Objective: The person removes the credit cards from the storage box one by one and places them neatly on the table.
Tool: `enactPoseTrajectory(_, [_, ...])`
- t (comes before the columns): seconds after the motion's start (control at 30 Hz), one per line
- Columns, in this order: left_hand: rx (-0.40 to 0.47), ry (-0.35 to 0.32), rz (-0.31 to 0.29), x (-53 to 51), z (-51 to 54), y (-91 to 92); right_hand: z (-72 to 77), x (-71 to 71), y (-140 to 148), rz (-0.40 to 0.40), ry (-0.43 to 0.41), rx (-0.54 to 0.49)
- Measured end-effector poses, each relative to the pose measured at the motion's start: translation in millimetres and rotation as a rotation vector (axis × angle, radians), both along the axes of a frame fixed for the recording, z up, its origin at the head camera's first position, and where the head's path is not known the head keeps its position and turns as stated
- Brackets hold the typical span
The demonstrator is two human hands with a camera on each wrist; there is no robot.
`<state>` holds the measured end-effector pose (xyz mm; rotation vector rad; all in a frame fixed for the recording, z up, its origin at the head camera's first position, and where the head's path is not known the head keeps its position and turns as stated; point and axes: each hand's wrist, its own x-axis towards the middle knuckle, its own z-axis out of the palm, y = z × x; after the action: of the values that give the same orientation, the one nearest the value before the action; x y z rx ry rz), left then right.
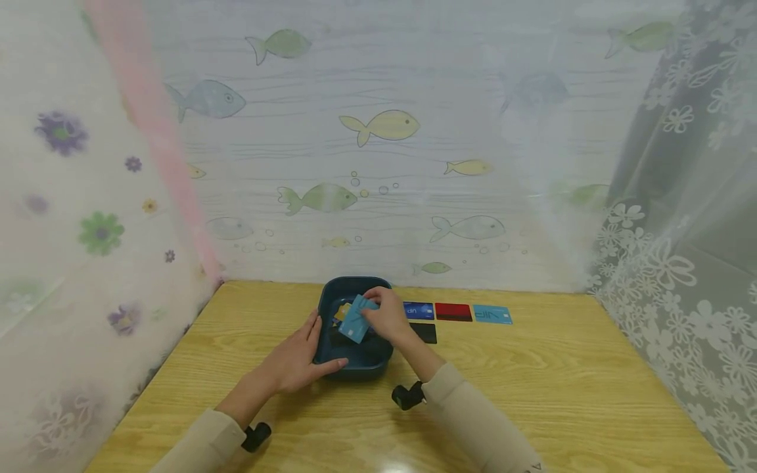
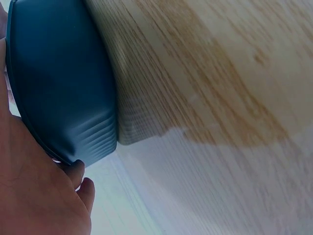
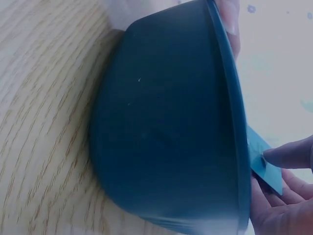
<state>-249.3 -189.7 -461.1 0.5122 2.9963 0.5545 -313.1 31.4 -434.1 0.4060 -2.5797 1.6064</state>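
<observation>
Your left hand, fingers extended rather than clenched, rests against the left side of a dark blue bin, its thumb reaching along the near rim. Inside the bin, a yellow piece lies beside the card you hold. Your right hand pinches that light blue card, tilted over the bin's interior; its markings are too small to read. Right of the bin, on the desk, you have a black card partly hidden by your wrist, a blue card reading "VIP" upside down, a red-and-black card, then another light blue card with large lettering you can't clearly read.
</observation>
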Motion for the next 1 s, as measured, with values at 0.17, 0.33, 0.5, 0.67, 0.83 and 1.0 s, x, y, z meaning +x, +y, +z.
enactPoseTrajectory(0.17, [-0.003,-0.003,0.004,-1.2,-1.4,-0.1,2.2,2.0,7,0.001,-0.025,-0.019])
enactPoseTrajectory(0.33, [-0.01,0.007,0.006,-2.4,-2.2,-0.2,1.4,1.0,15,-0.016,-0.029,-0.032])
enactPoseTrajectory(0.5, [-0.024,0.009,0.011,-3.4,-4.5,-1.2,-1.7,0.4,25,-0.033,-0.026,-0.043])
enactPoseTrajectory(0.67, [-0.026,0.016,0.007,-3.9,-6.9,-1.4,-2.5,0.8,36,-0.045,-0.002,-0.043])
enactPoseTrajectory(0.83, [-0.029,0.014,0.007,-3.3,-7.7,-1.2,-1.7,1.8,46,-0.073,-0.002,-0.059])
enactPoseTrajectory(1.0, [-0.026,0.017,0.006,-2.8,-7.4,-1.2,-2.2,3.0,53,-0.091,-0.013,-0.083])
